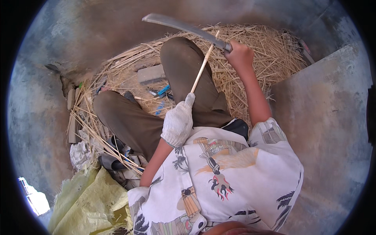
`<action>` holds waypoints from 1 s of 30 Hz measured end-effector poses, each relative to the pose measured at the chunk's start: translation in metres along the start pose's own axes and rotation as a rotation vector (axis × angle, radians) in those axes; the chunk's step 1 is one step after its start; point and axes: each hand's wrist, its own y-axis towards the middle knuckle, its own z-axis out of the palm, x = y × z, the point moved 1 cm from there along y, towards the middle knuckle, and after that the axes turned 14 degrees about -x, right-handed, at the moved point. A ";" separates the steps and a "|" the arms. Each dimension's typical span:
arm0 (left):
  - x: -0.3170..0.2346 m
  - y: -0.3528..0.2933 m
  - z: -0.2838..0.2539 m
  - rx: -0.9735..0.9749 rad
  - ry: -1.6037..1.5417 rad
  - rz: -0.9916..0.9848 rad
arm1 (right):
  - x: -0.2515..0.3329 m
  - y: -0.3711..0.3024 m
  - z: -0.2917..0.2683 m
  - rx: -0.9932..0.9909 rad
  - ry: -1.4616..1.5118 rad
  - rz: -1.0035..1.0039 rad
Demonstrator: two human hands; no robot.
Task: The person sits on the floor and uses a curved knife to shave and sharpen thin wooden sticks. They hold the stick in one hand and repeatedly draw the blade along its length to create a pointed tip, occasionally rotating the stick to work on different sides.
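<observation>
My left hand point(178, 122), in a white knitted glove, is closed around the lower end of a thin pale stick point(201, 72) that looks like split bamboo. The stick slants up and away over my raised knee. In my bare right hand point(240, 56) is the handle of a long machete point(181, 26), its blade reaching out to the left. Near the handle the blade crosses the stick's far end, and a short tip shows beyond it. Whether the edge touches or bites into the stick, I cannot tell.
Thick straw-like shavings point(262, 49) cover the floor ahead and right. Between my legs lie a grey block point(151, 73) and a blue-handled tool point(163, 90). Long thin sticks point(103, 143) and a yellow-green sack point(88, 199) are at left. Walls stand close around, one at right point(321, 105).
</observation>
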 end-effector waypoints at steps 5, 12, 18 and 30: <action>0.001 -0.002 -0.001 -0.002 0.023 0.011 | 0.024 -0.004 -0.006 0.083 0.033 0.082; -0.007 -0.005 -0.006 0.011 0.057 -0.009 | -0.006 0.022 -0.002 0.192 -0.043 0.362; 0.002 -0.004 0.001 -0.104 0.008 0.124 | -0.011 -0.005 -0.004 0.052 0.090 0.525; -0.010 -0.002 -0.010 0.027 0.189 0.073 | 0.010 -0.008 -0.005 0.058 0.066 0.204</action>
